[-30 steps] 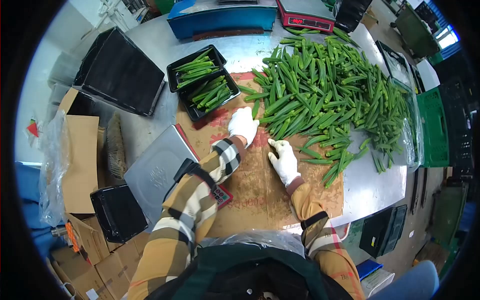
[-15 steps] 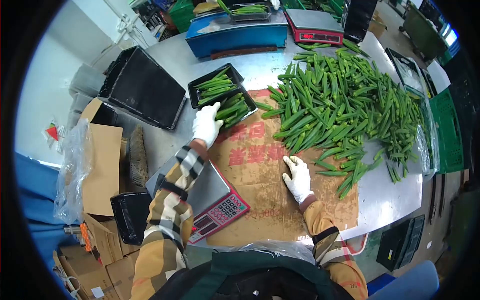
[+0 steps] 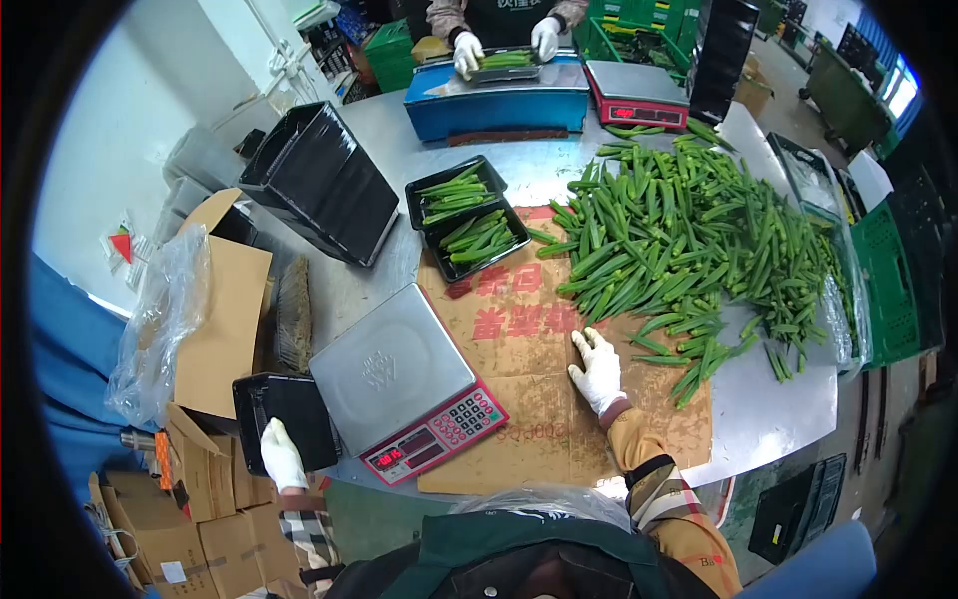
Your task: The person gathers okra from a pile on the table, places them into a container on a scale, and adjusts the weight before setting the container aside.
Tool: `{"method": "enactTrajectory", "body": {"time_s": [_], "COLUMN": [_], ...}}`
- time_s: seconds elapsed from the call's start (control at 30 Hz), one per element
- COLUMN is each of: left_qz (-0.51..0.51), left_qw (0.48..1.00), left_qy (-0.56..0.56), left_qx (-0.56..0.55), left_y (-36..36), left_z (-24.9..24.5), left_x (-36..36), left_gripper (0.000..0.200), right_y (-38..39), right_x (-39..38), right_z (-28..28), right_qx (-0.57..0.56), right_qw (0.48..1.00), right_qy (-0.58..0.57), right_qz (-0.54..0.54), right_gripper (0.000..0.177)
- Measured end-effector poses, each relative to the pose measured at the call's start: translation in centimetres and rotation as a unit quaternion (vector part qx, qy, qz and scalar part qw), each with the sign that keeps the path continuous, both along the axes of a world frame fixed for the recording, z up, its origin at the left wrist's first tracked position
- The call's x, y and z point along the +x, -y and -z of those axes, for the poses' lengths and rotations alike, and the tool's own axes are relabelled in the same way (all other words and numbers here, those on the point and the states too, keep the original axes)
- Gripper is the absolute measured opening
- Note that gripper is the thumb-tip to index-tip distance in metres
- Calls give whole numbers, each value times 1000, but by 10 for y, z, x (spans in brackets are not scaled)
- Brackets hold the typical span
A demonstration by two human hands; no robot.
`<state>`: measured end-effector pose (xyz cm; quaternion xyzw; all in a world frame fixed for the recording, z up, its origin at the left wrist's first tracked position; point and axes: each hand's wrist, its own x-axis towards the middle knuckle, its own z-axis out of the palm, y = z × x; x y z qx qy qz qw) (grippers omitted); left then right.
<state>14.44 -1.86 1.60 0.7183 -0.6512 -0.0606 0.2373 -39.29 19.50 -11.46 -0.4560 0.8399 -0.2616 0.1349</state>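
Note:
My left hand (image 3: 282, 455), in a white glove, is at the black tray (image 3: 299, 414) left of the red-rimmed scale (image 3: 394, 369); its fingers are too small to read clearly. The scale's plate is bare. My right hand (image 3: 597, 371), also gloved, rests on the flat cardboard (image 3: 529, 399) with its fingers apart, beside a big pile of okra (image 3: 689, 230). Two black trays holding okra (image 3: 454, 195) (image 3: 479, 240) stand together beyond the scale.
Across the table a co-worker's gloved hands (image 3: 506, 48) hold a tray of okra on a blue machine (image 3: 499, 100). A second scale (image 3: 639, 95), stacked black trays (image 3: 319, 185), an open carton (image 3: 222, 329) and a green crate (image 3: 888, 270) stand around.
My left hand has moved from the okra trays down to the black tray at the left, uncovering the scale. My right hand has barely moved. The co-worker's hands are now in view.

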Motion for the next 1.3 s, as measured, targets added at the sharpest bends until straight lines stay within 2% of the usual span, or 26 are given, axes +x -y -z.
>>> {"method": "enactTrajectory", "body": {"time_s": [0.07, 0.17, 0.23, 0.3, 0.33, 0.37, 0.43, 0.5, 0.53, 0.57, 0.63, 0.7, 0.73, 0.77, 0.8, 0.83, 0.9, 0.93, 0.97, 1.0, 1.03, 1.1, 1.13, 1.17, 1.2, 1.3], "left_qz": [-33, 20, -42, -86, -99, -85, 0, 144, 198, 250, 407, 370, 401, 417, 415, 443, 474, 472, 485, 442, 435, 428, 370, 365, 360, 439], "left_qw": [996, 979, 916, 890, 932, 921, 926, 953, 964, 957, 905, 928, 914, 906, 885, 821, 733, 723, 751, 726, 741, 758, 730, 720, 711, 744], "left_qy": [-78, -203, -396, -412, -269, -234, -213, -173, -114, -129, 121, 44, 45, -55, -170, -304, -401, -411, -352, -410, -395, -333, -354, -353, -351, -305], "left_qx": [-29, -8, -43, -177, -222, -300, -310, -203, -134, -70, 15, 2, -30, 47, 124, 193, 278, 293, 278, 330, 325, 362, 453, 473, 492, 401], "left_y": [-8, 16, 15, 16, 9, 14, 9, -17, -30, -31, -26, -40, -45, -53, -58, -53, -53, -50, -37, -19, -15, 3, 16, 27, 38, 30], "left_z": [6, 14, 7, -5, -23, -20, -33, -50, -52, -36, -28, -29, -41, -63, -72, -62, -57, -49, -32, 5, 17, 40, 65, 91, 118, 130], "left_x": [2, 26, 29, 25, 16, 18, -21, -98, -122, -128, -139, -182, -209, -248, -282, -313, -387, -424, -459, -493, -520, -566, -584, -599, -614, -633], "left_gripper": [42, 33, 28, 30, 30, 28, 21, 17, 16, 19, 28, 37, 43, 42, 42, 45, 48, 52, 58, 61, 61, 57, 53, 51, 50, 65], "right_y": [-5, -17, -30, -42, -48, -53, -64, -67, -68, -74, -88, -113, -127, -136, -140, -146, -138, -124, -112, -104, -92, -72, -63, -53, -47, -33], "right_x": [5, 14, 17, 25, 30, 33, 38, 34, 31, 25, 9, -18, -37, -54, -74, -91, -107, -110, -113, -123, -132, -151, -153, -151, -152, -154], "right_z": [1, 2, 11, 7, 6, 5, 4, 6, 8, 7, -7, -11, -2, 4, 10, 17, -3, -7, -8, 19, 23, 44, 30, 7, 1, -16], "right_qx": [5, 7, -2, 31, 22, 16, 6, -9, -49, -99, -202, -261, -278, -342, -348, -357, -390, -395, -398, -411, -396, -408, -390, -371, -339, -267], "right_qw": [1000, 999, 997, 998, 998, 997, 998, 999, 998, 992, 960, 935, 914, 862, 819, 803, 698, 668, 635, 621, 614, 549, 555, 560, 606, 656], "right_qy": [-16, -28, -46, -29, -45, -60, -58, -28, 30, 73, 161, 120, 118, 177, 230, 255, 475, 524, 571, 600, 611, 640, 637, 635, 614, 603], "right_qz": [-11, -40, -56, -43, -44, -43, -37, -40, -12, 26, 105, 210, 270, 331, 395, 403, 367, 351, 334, 293, 304, 350, 365, 382, 377, 367], "right_gripper": [71, 71, 71, 70, 68, 67, 64, 61, 56, 54, 49, 45, 41, 38, 37, 38, 40, 40, 41, 40, 38, 50, 57, 65, 75, 74]}}
